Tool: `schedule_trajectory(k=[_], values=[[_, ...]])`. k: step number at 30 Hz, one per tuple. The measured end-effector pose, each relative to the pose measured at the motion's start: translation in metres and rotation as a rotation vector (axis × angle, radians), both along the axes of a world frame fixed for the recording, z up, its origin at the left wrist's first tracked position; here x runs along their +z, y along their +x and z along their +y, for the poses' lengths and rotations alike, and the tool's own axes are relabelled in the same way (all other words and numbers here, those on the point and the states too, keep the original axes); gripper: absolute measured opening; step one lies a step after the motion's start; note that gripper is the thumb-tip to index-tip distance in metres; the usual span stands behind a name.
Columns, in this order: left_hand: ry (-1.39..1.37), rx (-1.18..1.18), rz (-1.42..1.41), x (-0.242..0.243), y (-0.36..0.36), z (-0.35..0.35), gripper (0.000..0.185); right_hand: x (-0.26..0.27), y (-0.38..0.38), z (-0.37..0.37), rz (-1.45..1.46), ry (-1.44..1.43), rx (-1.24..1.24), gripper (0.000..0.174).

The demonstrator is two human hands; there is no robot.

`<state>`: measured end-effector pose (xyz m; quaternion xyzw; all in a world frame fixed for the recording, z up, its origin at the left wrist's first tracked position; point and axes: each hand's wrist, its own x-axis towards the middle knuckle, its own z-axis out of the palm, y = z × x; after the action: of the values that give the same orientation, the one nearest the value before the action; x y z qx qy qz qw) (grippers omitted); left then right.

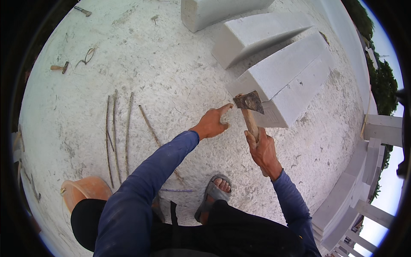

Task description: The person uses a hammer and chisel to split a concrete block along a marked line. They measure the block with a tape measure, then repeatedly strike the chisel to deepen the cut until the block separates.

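My right hand (264,151) grips the wooden handle of a hatchet (249,102), with its dark, worn metal head raised and its blade facing right. Beside the hatchet head, my left hand (212,123) holds nothing; its index finger is stretched out toward the head and its thumb is apart. Just beyond the hatchet lie pale concrete blocks (289,74), one partly hidden by the hatchet head. To the left, several thin rods (127,135) lie on the rough concrete floor, and another rod (149,124) slants toward my left forearm, which covers part of it.
An orange bucket (93,188) stands at lower left. A hammer (65,67), a loop of wire (88,56) and another hammer-like tool (83,11) lie farther off. More blocks (263,30) rest at the top. Stacked long blocks (340,196) line the right edge. My sandalled foot (215,194) is below.
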<state>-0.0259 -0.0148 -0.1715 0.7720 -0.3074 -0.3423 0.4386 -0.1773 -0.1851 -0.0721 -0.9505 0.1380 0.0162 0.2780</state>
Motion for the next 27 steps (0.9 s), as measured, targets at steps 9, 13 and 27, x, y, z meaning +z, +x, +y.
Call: schedule_trajectory(k=[9,13,27], values=[[-0.170,0.224,-0.286,-0.018,-0.017,-0.008,0.071,0.009,0.021,0.012,0.237,-0.138,-0.046,0.037],[-0.200,0.180,-0.197,-0.030,-0.016,-0.009,0.078,0.039,0.019,0.008,-0.184,0.104,0.005,0.035],[-0.298,0.261,-0.053,-0.034,-0.020,-0.010,0.074,0.029,0.014,0.009,-0.225,-0.063,0.091,0.036]])
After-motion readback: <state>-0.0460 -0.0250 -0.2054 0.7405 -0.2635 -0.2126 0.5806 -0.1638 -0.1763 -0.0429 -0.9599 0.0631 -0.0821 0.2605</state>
